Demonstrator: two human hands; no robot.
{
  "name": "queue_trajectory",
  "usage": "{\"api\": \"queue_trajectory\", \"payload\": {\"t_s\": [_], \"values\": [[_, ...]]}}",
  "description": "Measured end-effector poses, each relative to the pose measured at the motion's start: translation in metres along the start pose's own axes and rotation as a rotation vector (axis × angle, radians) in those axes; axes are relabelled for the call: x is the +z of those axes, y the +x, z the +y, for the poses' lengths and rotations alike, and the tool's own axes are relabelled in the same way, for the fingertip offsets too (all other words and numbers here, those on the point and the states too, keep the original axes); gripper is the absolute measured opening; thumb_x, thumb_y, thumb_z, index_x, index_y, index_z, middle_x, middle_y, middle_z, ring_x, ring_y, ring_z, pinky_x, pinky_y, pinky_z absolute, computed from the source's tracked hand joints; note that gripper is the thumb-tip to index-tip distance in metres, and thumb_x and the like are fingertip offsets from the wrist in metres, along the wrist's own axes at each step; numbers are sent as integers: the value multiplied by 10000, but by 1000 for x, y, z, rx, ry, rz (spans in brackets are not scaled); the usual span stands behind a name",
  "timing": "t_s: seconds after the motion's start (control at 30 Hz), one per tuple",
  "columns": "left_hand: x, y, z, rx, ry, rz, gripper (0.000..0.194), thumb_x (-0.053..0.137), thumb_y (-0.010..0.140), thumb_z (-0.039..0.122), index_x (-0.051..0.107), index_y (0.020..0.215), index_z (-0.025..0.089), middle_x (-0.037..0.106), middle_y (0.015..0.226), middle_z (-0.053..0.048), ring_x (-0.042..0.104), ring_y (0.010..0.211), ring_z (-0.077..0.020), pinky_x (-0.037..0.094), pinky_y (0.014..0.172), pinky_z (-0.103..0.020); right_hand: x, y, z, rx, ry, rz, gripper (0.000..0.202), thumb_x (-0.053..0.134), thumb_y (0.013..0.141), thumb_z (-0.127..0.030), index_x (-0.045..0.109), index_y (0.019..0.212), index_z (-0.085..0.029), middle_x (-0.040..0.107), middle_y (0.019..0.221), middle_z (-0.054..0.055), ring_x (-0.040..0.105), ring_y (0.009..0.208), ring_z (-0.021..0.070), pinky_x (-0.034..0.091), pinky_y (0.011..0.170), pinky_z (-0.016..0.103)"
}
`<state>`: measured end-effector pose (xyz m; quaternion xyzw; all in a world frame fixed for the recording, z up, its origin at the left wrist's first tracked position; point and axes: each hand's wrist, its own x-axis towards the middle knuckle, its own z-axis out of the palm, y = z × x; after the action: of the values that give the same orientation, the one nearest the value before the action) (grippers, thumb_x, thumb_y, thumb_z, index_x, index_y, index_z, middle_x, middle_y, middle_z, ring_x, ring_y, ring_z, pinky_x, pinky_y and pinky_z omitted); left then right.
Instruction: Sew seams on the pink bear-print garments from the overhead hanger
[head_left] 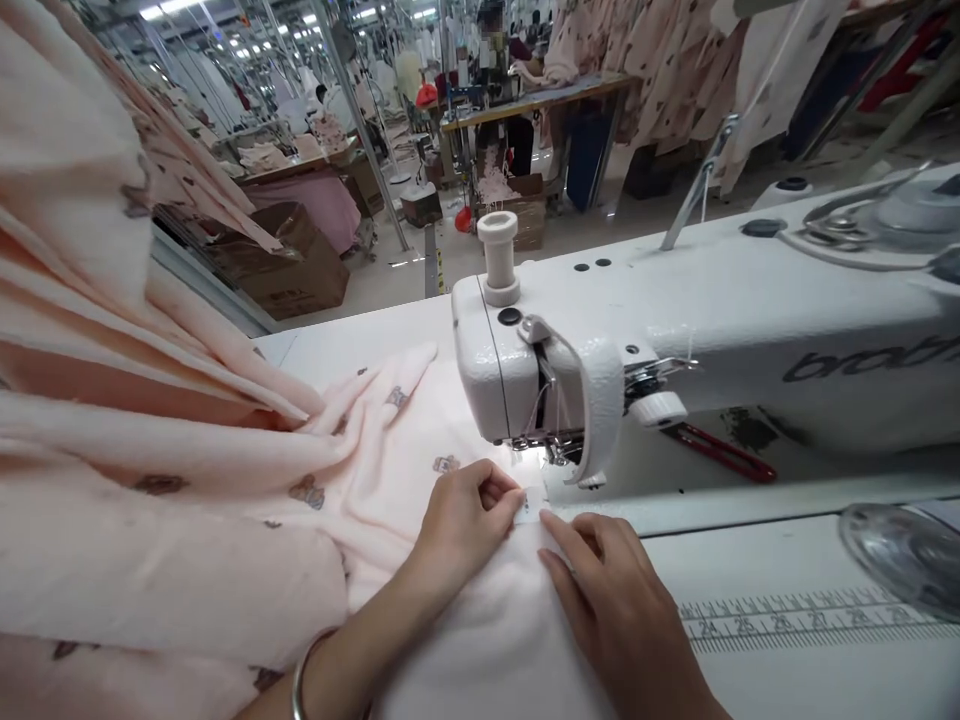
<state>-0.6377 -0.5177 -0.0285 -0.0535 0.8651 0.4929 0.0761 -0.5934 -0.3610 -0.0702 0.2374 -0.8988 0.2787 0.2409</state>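
Observation:
A small white label [529, 506] lies on pale pink fleece fabric [480, 610], just in front of the needle area of a white sewing machine [540, 380]. My left hand [469, 510] pinches the label's left edge between thumb and curled fingers. At the label's right side, the fingertips of my right hand [607, 580] press down on the fabric, fingers stretched and slightly apart. The machine's lamp lights the cloth under the presser foot, whose tip is partly hidden by the machine head.
Pink printed fabric [172, 480] is heaped and hung on the left. Red-handled snips [724, 452] lie under the machine arm. A printed ruler scale [795, 620] and a clear round object [900, 560] are at right. Beyond stand a cardboard box [292, 260] and other worktables.

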Motion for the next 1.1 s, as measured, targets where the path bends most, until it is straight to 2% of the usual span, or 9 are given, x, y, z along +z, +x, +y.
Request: {"api": "queue_trajectory", "payload": {"t_s": [0.2,0.47,0.57,0.67,0.77,0.83,0.93,1.1], "values": [[-1,-1,-1,16,48,0,145,572,769,278,590,674,170,555,506,36,517,498,-104,374,505,-217,3,-2,2,-68,13,75,321,507,881,-141,558,1187,-58,503,921,121,469,814,199,461,650,344],[1,1,3,76,159,3,146,561,792,253,591,679,166,579,560,23,550,535,-110,437,544,-225,3,-3,2,-60,-5,62,307,500,879,-142,577,1168,-69,514,923,126,465,803,201,459,638,348],[-6,-8,4,246,355,86,95,584,794,220,608,848,147,622,724,-19,585,612,-140,505,595,-276,1,-3,1,-49,-10,35,308,489,884,-150,574,1169,-71,512,914,118,461,801,203,458,640,353],[-20,-23,1,538,599,146,229,534,841,169,577,1060,116,616,1006,-117,629,845,-210,564,707,-363,0,-2,1,-29,-10,5,304,472,897,-173,570,1168,-77,504,897,104,458,796,201,456,641,349],[-30,-34,-8,862,771,21,300,466,888,143,534,1172,76,567,1217,-181,534,1163,-272,533,915,-413,-1,0,0,-13,-28,-22,290,447,913,-202,582,1143,-91,499,876,91,459,786,198,456,641,346],[-32,-36,-14,1001,858,-89,375,453,906,168,464,1255,35,517,1308,-203,425,1285,-281,470,1016,-416,-1,1,-1,-4,-45,-31,285,441,916,-206,586,1138,-100,500,871,85,462,782,195,457,642,340],[-31,-32,-21,1047,916,-179,433,427,921,195,400,1307,1,461,1365,-215,351,1333,-280,425,1063,-405,-1,2,-2,-22,-63,-14,281,442,912,-187,591,1132,-98,503,865,86,464,776,194,456,638,333],[-30,-27,-27,1037,913,-240,466,416,914,182,364,1340,1,415,1397,-226,318,1349,-281,386,1092,-410,-3,3,-2,-69,-111,6,278,429,908,-161,604,1100,-62,547,888,113,485,816,217,456,674,341]]}}
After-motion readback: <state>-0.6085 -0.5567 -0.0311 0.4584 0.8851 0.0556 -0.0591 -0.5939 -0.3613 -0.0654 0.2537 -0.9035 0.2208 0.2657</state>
